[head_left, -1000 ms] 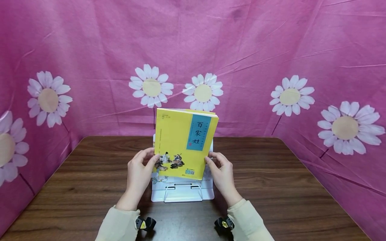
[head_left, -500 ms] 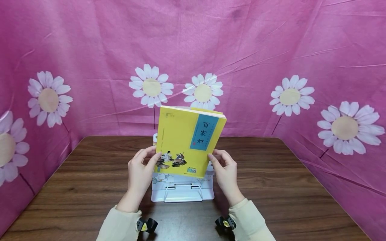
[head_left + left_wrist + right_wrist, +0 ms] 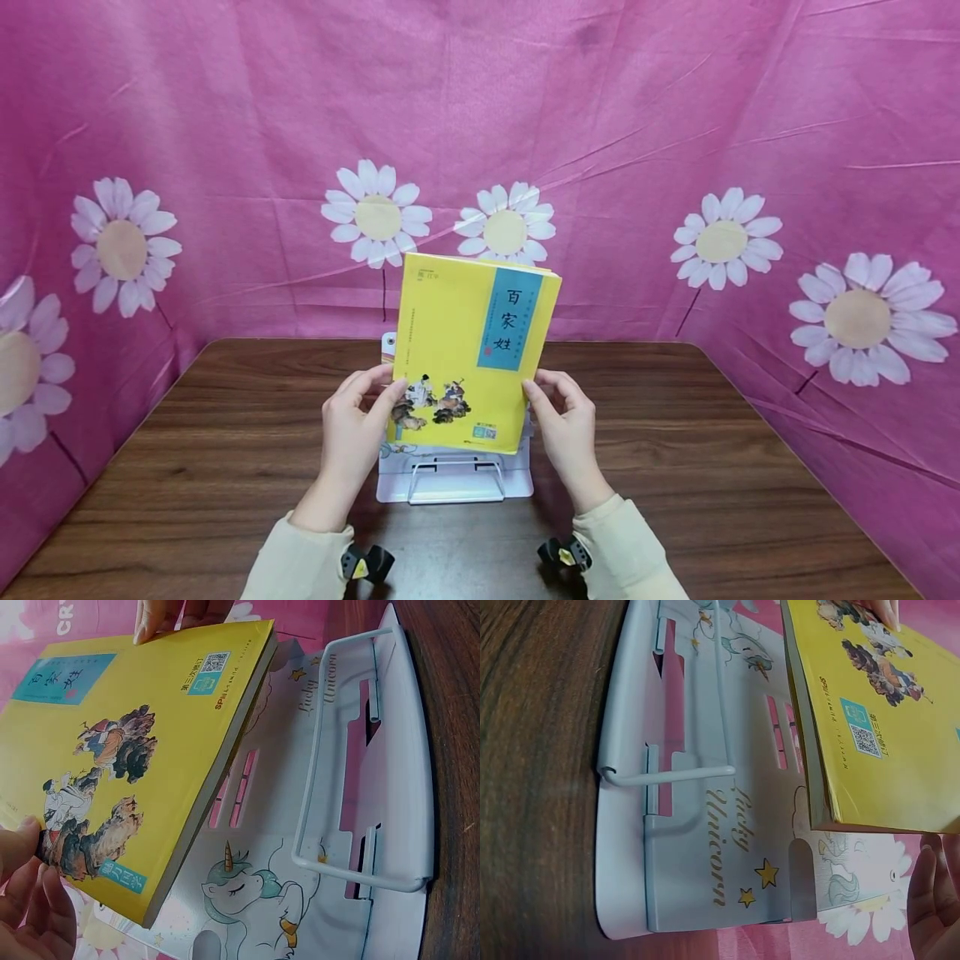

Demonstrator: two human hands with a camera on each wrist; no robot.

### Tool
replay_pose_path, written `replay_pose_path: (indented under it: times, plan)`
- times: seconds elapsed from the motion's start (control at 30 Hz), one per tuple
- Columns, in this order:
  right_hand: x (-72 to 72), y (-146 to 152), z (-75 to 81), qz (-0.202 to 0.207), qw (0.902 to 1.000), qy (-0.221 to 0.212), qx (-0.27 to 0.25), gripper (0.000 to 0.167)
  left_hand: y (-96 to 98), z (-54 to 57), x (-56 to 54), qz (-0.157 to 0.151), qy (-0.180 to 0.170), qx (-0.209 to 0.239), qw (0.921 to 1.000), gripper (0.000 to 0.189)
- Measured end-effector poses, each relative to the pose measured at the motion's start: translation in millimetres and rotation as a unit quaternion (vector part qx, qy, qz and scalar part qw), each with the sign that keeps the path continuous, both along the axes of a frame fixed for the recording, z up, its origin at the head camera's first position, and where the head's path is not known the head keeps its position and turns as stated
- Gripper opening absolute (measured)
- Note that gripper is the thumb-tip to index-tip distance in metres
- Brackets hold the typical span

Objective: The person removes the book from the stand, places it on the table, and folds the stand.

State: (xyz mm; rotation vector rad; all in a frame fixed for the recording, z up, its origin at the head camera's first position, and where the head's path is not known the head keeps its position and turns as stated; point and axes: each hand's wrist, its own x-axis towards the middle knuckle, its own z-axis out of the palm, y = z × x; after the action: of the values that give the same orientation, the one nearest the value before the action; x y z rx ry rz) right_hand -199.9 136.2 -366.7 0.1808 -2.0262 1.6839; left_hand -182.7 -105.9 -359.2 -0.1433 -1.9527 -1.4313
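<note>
A yellow paperback book (image 3: 450, 333) with a blue title panel and small painted figures is held up in front of a white book stand (image 3: 453, 487). My left hand (image 3: 356, 429) pinches the book's left edge, thumb on the cover. On the opposite edge, my right hand (image 3: 564, 429) grips it the same way, fingers behind. In the left wrist view the book's lower edge hangs apart from the stand's wire page holder (image 3: 311, 772). The stand's panel (image 3: 705, 862) carries a unicorn drawing and gold lettering; the book hides most of it in the head view.
The stand rests on a dark wood table (image 3: 675, 450). Behind and at both sides hangs a pink cloth (image 3: 615, 125) printed with white daisies. Black straps with small devices (image 3: 367, 564) are worn on both wrists.
The book has moved slightly right. It leaned back half a second ago, and its cover now faces the head camera more squarely. Both hands have kept their hold and shifted right with it.
</note>
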Motion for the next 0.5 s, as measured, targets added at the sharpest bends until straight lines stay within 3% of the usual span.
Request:
replay_pose_path:
  times: [0.2,0.37,0.5]
  plan:
    - [1.4,2.0,2.1,0.004,0.9998,-0.017,0.004,0.019,0.9,1.1,1.5,-0.004,-0.005,-0.007,0.9999,0.021]
    - [1.8,2.6,3.8,0.001,1.0,-0.006,-0.005,0.018,2.2,3.3,3.0,-0.003,-0.014,-0.015,0.9998,0.022]
    - [2.2,2.2,5.6,0.003,0.9999,0.0,-0.013,0.017,2.4,3.8,3.0,-0.005,0.0,-0.012,0.9999,0.021]
